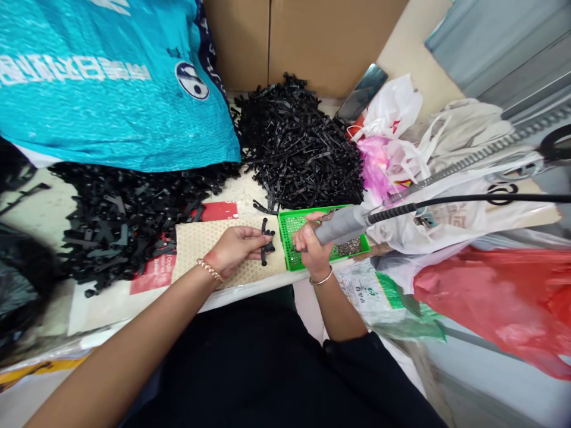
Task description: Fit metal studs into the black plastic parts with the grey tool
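Observation:
My left hand (241,246) pinches a small black plastic part (264,241) with knobbed ends, just above a honeycomb-patterned mat (191,238). Wrapped round a grey electric screwdriver (341,224) is my right hand (312,244), its fingers closed on the tool's body. The screwdriver lies tilted, its rear end pointing right, where a black cable (482,201) runs off. Its tip is hidden by the hand. Below the right hand stands a green perforated basket (289,261), with small metal screws (350,246) at its right end.
A tall heap of black plastic parts (303,148) rises behind the basket. Another heap of flat black pieces (120,220) lies left, beneath a blue sack (111,107). White bags (392,107) and a red bag (495,303) crowd the right. Cardboard (312,41) stands behind.

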Action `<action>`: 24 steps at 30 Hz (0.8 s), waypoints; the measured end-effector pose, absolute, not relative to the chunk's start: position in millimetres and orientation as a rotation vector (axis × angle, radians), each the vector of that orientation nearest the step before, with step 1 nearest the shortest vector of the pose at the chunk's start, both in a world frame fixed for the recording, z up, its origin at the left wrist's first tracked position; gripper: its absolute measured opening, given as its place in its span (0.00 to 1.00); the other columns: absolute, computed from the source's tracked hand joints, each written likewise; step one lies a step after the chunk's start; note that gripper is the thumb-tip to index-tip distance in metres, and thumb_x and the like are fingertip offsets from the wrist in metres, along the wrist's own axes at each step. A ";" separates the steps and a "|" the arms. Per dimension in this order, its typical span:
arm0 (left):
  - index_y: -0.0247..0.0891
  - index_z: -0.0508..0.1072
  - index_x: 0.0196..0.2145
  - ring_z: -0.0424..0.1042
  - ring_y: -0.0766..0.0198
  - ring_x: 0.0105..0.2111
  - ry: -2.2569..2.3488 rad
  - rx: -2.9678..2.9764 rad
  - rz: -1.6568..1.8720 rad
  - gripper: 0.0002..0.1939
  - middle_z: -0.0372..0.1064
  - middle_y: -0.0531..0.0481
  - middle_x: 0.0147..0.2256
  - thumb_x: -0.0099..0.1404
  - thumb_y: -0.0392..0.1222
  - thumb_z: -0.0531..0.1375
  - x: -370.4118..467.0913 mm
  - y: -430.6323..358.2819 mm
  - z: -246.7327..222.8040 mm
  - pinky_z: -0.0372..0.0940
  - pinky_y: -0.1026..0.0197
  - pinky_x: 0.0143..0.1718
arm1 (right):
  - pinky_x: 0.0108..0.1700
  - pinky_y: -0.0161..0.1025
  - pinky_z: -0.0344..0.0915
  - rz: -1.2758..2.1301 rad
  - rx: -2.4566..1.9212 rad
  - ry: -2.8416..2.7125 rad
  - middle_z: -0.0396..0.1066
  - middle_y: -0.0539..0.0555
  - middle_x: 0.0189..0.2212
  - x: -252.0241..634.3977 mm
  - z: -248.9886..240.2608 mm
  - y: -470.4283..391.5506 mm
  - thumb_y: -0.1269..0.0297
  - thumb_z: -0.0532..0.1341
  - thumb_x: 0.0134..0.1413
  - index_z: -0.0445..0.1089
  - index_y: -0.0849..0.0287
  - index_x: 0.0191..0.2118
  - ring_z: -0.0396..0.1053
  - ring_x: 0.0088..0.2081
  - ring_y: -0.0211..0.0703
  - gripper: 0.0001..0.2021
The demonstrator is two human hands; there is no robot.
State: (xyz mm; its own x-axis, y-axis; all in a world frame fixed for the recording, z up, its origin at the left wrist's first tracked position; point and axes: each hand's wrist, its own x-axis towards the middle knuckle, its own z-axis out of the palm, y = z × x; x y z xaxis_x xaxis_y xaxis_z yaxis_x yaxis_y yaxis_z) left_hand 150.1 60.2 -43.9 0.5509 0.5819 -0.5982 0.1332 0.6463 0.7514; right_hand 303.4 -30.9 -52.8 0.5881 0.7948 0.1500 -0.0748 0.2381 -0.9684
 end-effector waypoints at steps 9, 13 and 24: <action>0.33 0.80 0.26 0.77 0.62 0.27 0.963 0.872 0.299 0.17 0.79 0.43 0.28 0.42 0.45 0.78 150.0 60.7 -44.9 0.72 0.64 0.28 | 0.23 0.39 0.58 0.686 -1.229 -0.765 0.53 0.39 0.17 304.4 -56.3 -29.9 0.46 0.64 0.54 0.59 0.47 0.42 0.55 0.15 0.36 0.18; 0.33 0.80 0.26 0.76 0.63 0.27 0.974 0.879 0.293 0.19 0.79 0.43 0.29 0.41 0.47 0.78 150.1 60.6 -44.2 0.72 0.64 0.29 | 0.22 0.39 0.59 0.681 -1.225 -0.774 0.53 0.39 0.17 304.3 -56.6 -29.3 0.45 0.64 0.54 0.60 0.47 0.42 0.55 0.15 0.36 0.17; 0.32 0.79 0.27 0.75 0.65 0.28 0.995 0.871 0.263 0.22 0.78 0.47 0.28 0.38 0.47 0.79 150.8 62.6 -46.4 0.71 0.64 0.30 | 0.20 0.36 0.59 0.652 -1.070 -0.858 0.55 0.39 0.18 304.9 -66.8 -28.6 0.57 0.64 0.59 0.63 0.48 0.43 0.54 0.15 0.33 0.10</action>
